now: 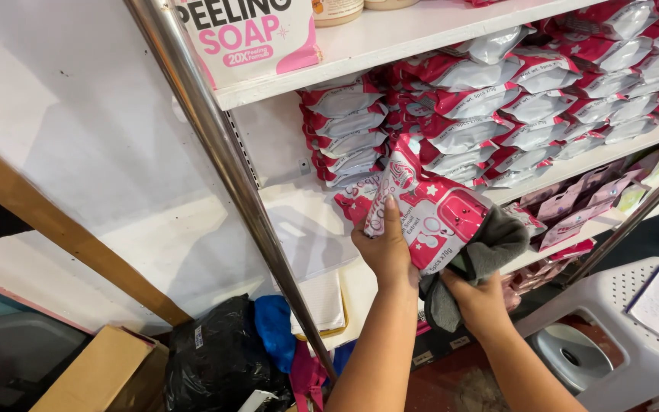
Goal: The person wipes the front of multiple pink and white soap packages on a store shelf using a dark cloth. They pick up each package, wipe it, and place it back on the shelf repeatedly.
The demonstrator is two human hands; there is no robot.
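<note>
Head view: you are gripping a pink-and-white soap packet (429,214) in your left hand (385,252), thumb pressing up its front face, fingers wrapping behind, so the packet is standing out in front of the shelf and facing you. Your right hand (478,301) is clenching a grey cloth (478,259), bunched, and it is pressing against the packet's lower right corner, seemingly wiping. The packet is being held clear of the stacks, probably so the cloth can get at its surface without knocking the others.

Behind it, more matching packets (497,107) are lying flat in tight overlapping piles across the white shelf (299,221); that row is packed to the shelf above, so room is tight there. An open patch of shelf is showing left of the piles, beside the slanting metal post (223,152). That post is running close to your left forearm, limiting sideways room. Lower right, a white plastic stool (619,336) with a notebook on it is sitting near your right elbow. Below left, a cardboard box (101,370) and a black bag (215,358) are crowding the floor.
</note>
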